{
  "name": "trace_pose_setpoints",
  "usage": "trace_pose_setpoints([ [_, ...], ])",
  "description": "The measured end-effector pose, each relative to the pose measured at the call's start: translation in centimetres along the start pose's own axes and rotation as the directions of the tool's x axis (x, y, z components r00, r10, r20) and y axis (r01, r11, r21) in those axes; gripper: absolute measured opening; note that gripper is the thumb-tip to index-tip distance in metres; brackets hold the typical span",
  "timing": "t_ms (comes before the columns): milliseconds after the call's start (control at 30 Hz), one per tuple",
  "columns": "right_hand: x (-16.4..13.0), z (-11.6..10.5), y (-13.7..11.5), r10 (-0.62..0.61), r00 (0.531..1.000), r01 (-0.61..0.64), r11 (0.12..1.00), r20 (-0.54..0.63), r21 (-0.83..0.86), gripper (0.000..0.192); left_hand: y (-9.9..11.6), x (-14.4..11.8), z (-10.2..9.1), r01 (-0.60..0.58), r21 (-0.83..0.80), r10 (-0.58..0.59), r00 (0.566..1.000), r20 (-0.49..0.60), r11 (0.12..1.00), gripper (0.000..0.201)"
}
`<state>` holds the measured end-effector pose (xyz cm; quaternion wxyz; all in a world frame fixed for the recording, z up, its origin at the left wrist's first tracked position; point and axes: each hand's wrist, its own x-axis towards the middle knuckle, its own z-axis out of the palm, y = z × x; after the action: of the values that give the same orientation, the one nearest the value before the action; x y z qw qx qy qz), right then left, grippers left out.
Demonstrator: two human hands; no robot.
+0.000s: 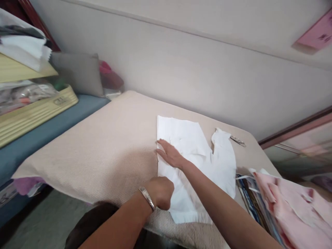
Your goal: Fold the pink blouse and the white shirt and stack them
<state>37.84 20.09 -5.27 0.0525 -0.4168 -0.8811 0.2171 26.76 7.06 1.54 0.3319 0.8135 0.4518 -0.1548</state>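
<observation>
A white garment (pixel 181 129) lies spread on the cloth-covered table (pixel 103 152), its left edge straight and a narrower, sleeve-like part reaching to the right. My right hand (pixel 168 152) rests flat on it near that left edge, fingers apart and fingertips at the border. Closer to me, my left hand (pixel 162 192), with a silver bracelet (pixel 146 198) on the wrist, is closed in a fist at the lower left edge. Its fingertips are turned away, but it seems to grip the garment's edge there.
Metal scissors (pixel 237 140) lie beyond the garment on the right. Pink clothing (pixel 298 207) and a stack of folded fabrics (pixel 247 195) are at the lower right. Yellow plastic bins (pixel 38 112) stand at the left, near a grey cushion (pixel 77 72). A wall (pixel 181 65) borders the far side.
</observation>
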Motion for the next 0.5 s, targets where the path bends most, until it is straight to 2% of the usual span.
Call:
trace_pose_setpoints([
  [100, -3.1, -3.2, 2.1, 0.099, 0.989, -0.121, 0.969, -0.111, -0.214, 0.055, -1.2, -0.4, -0.3, 0.002, 0.032, 0.003, 0.986, -0.169, 0.999, 0.030],
  [167, -4.4, -4.1, 3.7, 0.213, 0.968, -0.244, 0.923, -0.132, -0.298, 0.055, -2.1, 0.0, -0.2, -0.005, 0.033, 0.013, 0.967, -0.255, 0.999, 0.025],
  [200, -4.8, -4.3, 4.5, 0.266, 0.953, -0.298, 0.905, -0.143, -0.303, 0.050, -2.5, 0.3, -0.1, -0.019, 0.024, 0.025, 0.965, -0.260, 1.000, 0.024],
  [300, -5.0, -4.6, 6.4, 0.381, 0.904, -0.419, 0.880, -0.191, -0.225, 0.027, -3.1, 1.6, 0.1, -0.080, -0.012, 0.077, 0.981, -0.179, 0.997, 0.025],
  [367, -4.7, -5.6, 7.5, 0.451, 0.856, -0.492, 0.860, -0.252, -0.134, 0.015, -3.0, 2.2, 0.2, -0.097, -0.007, 0.095, 0.985, -0.144, 0.995, 0.026],
  [433, -4.4, -7.6, 8.6, 0.523, 0.787, -0.555, 0.832, -0.327, -0.002, 0.004, -2.5, 2.3, 0.4, -0.099, 0.021, 0.101, 0.985, -0.142, 0.995, 0.025],
  [500, -4.3, -9.9, 9.6, 0.591, 0.708, -0.575, 0.800, -0.386, 0.171, 0.010, -1.9, 2.1, 0.5, -0.105, 0.032, 0.108, 0.988, -0.110, 0.994, 0.023],
])
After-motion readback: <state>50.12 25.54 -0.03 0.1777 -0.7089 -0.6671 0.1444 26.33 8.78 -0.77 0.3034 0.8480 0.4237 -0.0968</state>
